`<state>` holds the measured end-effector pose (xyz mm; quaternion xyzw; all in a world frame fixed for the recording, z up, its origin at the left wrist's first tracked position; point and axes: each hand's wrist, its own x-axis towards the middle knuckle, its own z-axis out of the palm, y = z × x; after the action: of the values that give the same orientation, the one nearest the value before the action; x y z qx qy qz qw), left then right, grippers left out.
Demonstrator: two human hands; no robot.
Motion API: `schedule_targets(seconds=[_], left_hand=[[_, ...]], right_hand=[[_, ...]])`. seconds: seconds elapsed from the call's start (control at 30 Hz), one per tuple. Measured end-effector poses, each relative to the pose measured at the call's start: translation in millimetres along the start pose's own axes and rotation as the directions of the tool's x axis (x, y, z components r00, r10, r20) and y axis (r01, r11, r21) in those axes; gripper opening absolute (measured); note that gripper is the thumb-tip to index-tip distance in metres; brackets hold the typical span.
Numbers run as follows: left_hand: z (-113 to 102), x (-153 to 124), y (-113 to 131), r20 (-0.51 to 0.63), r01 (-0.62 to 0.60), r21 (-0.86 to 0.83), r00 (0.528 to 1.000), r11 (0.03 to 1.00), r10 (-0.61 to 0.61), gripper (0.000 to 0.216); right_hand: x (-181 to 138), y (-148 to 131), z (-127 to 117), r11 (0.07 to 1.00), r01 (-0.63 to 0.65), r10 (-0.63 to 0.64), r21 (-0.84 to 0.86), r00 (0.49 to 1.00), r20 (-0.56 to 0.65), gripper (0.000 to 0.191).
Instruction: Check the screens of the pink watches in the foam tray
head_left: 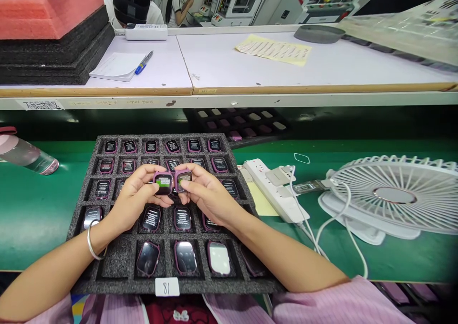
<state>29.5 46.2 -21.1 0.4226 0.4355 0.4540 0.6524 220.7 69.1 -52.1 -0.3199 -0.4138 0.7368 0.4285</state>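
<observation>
My left hand [138, 193] is closed on a purple-framed smartwatch body [164, 183] whose screen shows a green patch. Close beside it, my right hand [203, 190] grips a second purple smartwatch body [183, 177], its thumb over the lower part of the screen. Both are held above a black foam tray [118, 262] with rows of square pockets. Most pockets hold similar watch bodies, many with lit text on the screen. In the front row, one watch [148, 258] has a dark screen and another [219, 258] looks whitish. My forearms hide some pockets.
A white power strip [275, 190] with cables and a white fan [393, 195] lie right of the tray. A bottle [28, 152] lies at left. Above runs a shelf [214, 71] with foam stacks [50, 33], a notepad [114, 66] and a pen [144, 62]. Two people are beyond.
</observation>
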Motion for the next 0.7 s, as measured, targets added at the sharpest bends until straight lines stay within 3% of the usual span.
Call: schedule_targets(seconds=[0.7], left_hand=[[-0.1,0.3,2.0,-0.011,-0.018,0.013,1.0,1.0,0.018,0.024]], right_hand=[[-2.1,-3.3,2.5,0.999,0.025,-0.024,-0.024,0.999,0.042,0.035]])
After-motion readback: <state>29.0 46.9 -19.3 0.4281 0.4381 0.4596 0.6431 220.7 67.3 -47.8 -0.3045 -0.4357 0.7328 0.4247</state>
